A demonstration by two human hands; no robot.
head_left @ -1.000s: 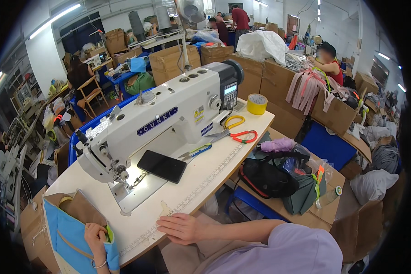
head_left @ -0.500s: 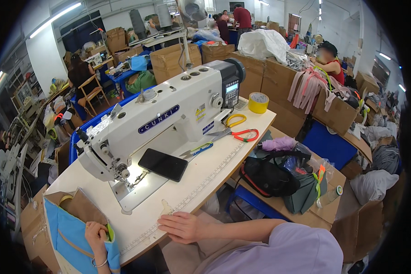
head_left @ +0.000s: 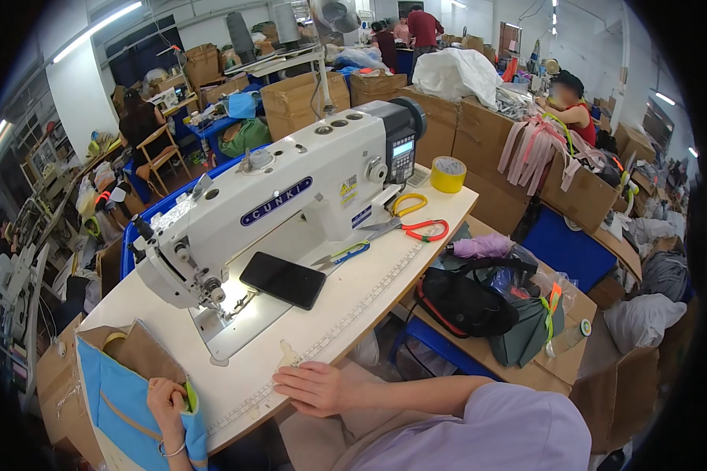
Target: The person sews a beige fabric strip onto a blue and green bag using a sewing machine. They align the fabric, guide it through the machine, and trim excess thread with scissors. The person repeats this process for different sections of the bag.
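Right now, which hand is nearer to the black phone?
Right. The right hand lies on the table by its near edge, the phone ahead; the left hand is farther away, at lower left, on the blue bag.

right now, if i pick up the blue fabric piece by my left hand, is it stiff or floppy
The blue fabric piece would probably bend, since its edge curves near the left hand. It may keep some body, as its broad blue face looks fairly smooth, with few wrinkles.
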